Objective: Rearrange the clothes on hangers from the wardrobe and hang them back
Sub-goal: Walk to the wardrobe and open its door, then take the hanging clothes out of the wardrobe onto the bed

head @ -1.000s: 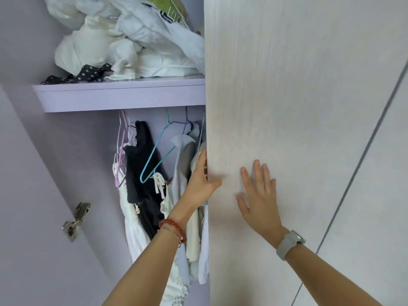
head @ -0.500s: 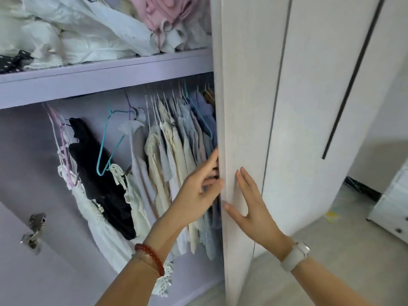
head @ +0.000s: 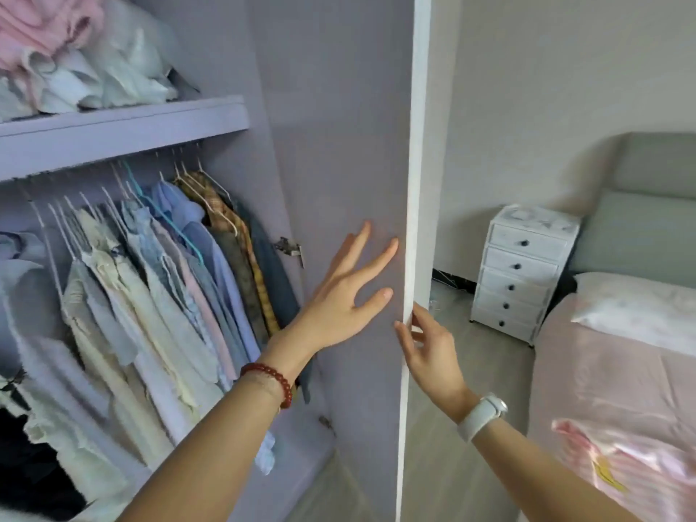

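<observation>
Wardrobe door (head: 346, 182) swung open, lilac inner face showing, white edge at 3 o'clock. Clothes on hangers (head: 162, 295) packed along the rail at 9 o'clock under the shelf (head: 124, 126): pale shirts, blues, one plaid, dark garments low.

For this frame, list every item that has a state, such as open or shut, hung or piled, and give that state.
Wardrobe door: swung wide open, inner face showing.
Left hand: fingers spread, flat against the door's inner face.
Right hand: fingers curled round the door's edge.
Hanging clothes: on hangers on the rail, packed close.
Folded clothes: piled loosely on the shelf.
Drawer chest: all drawers shut.
</observation>
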Demonstrator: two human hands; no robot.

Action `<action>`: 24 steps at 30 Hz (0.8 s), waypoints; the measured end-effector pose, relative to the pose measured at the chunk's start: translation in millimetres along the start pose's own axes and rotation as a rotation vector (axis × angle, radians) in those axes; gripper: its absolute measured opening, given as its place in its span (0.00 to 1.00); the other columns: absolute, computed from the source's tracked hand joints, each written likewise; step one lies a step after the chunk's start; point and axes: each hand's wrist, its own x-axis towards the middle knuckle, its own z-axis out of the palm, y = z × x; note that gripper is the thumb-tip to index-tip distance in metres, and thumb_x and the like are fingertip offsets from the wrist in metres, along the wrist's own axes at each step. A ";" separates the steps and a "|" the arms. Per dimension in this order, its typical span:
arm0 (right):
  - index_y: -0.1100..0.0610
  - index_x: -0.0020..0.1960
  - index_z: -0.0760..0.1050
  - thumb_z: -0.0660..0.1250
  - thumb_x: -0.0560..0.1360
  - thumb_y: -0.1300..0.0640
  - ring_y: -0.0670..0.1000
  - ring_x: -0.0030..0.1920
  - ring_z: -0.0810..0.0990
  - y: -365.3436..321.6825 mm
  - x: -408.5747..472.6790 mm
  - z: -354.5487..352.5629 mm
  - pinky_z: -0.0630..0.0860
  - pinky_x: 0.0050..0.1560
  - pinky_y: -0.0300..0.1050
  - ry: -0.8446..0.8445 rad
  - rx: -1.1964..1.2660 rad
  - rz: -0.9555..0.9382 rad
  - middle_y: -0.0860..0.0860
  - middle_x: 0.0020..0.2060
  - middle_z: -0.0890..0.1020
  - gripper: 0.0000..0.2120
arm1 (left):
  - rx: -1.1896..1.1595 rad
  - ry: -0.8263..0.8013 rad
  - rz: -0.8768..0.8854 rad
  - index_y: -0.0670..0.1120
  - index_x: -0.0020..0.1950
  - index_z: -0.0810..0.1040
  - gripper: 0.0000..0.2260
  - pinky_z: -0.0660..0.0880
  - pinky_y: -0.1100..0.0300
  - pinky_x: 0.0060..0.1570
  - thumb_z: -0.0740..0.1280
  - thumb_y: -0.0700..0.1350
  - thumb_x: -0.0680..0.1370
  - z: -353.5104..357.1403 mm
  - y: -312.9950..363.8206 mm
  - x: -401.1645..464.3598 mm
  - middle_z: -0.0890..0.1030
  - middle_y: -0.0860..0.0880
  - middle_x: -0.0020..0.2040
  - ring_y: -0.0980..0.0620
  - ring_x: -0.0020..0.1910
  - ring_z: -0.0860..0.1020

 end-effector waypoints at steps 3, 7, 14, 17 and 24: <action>0.60 0.50 0.74 0.61 0.77 0.59 0.45 0.38 0.76 18.3 14.7 -16.0 0.74 0.42 0.40 0.245 -0.078 0.096 0.44 0.35 0.74 0.05 | 0.118 -0.048 0.014 0.67 0.69 0.42 0.31 0.51 0.52 0.70 0.61 0.50 0.79 20.1 5.1 39.9 0.35 0.63 0.71 0.52 0.74 0.36; 0.58 0.39 0.68 0.58 0.78 0.61 0.53 0.31 0.67 36.3 43.9 -36.5 0.67 0.35 0.49 0.313 -0.112 0.156 0.51 0.30 0.71 0.09 | 0.416 -0.079 -0.016 0.64 0.72 0.39 0.33 0.52 0.47 0.71 0.59 0.48 0.79 44.2 5.9 81.2 0.32 0.56 0.74 0.45 0.73 0.33; 0.65 0.50 0.70 0.55 0.78 0.64 0.61 0.39 0.73 43.8 73.3 -64.3 0.68 0.40 0.49 0.207 -0.039 0.242 0.62 0.38 0.75 0.07 | 0.519 -0.022 -0.036 0.60 0.74 0.40 0.33 0.65 0.50 0.64 0.58 0.44 0.78 68.3 5.3 123.1 0.33 0.52 0.75 0.41 0.74 0.39; 0.63 0.68 0.64 0.54 0.78 0.64 0.58 0.60 0.73 52.2 76.1 -68.9 0.70 0.52 0.43 0.151 -0.098 0.309 0.60 0.59 0.76 0.18 | 0.481 -0.051 -0.016 0.59 0.75 0.44 0.32 0.69 0.51 0.60 0.59 0.43 0.78 67.7 3.2 132.1 0.35 0.53 0.75 0.42 0.75 0.40; 0.58 0.69 0.62 0.54 0.75 0.59 0.54 0.68 0.63 23.1 60.0 -42.0 0.59 0.66 0.44 0.326 -0.483 -0.185 0.58 0.67 0.67 0.22 | 0.420 0.133 0.004 0.48 0.72 0.64 0.23 0.48 0.43 0.71 0.60 0.40 0.77 42.8 -22.6 96.2 0.54 0.45 0.76 0.45 0.75 0.52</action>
